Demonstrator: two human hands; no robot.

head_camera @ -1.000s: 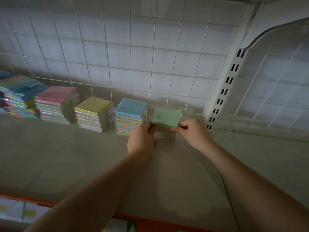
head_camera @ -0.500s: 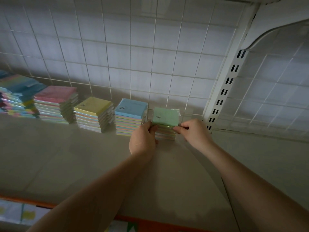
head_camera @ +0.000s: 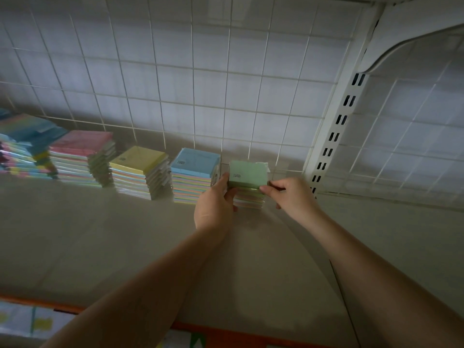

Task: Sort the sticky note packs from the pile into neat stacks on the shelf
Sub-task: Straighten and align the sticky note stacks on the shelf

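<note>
Along the shelf's (head_camera: 100,234) back edge five stacks stand done; left hand (head_camera: 214,207) and right hand (head_camera: 292,194) pinch the green pack (head_camera: 247,173) topping the last stack.

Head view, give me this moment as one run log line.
step: squaring green-topped stack | left hand: grips its left side | right hand: pinches its right edge | place: shelf, right of blue-topped stack
</note>
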